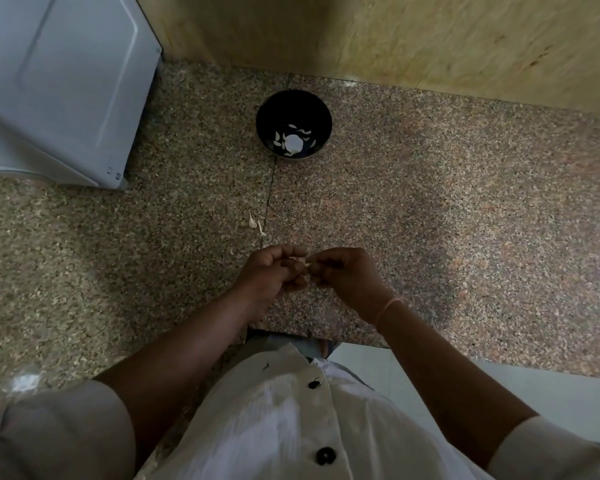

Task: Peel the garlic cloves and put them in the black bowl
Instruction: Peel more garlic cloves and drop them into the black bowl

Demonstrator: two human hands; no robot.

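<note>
A black bowl (293, 109) stands on the speckled granite counter, far from me, with several pale garlic pieces (293, 143) lying in its bottom. My left hand (274, 270) and my right hand (343, 271) meet above the counter's near part, fingers curled, and together pinch a small pale garlic clove (305, 262) that is mostly hidden between the fingertips. One unpeeled clove (252, 221) and a small scrap of skin (262, 232) lie on the counter just beyond my left hand.
A white appliance (56, 88) stands at the back left corner. A yellowish wall (430, 39) runs behind the bowl. The counter's front edge (361, 342) is close to my body, with floor to the lower right.
</note>
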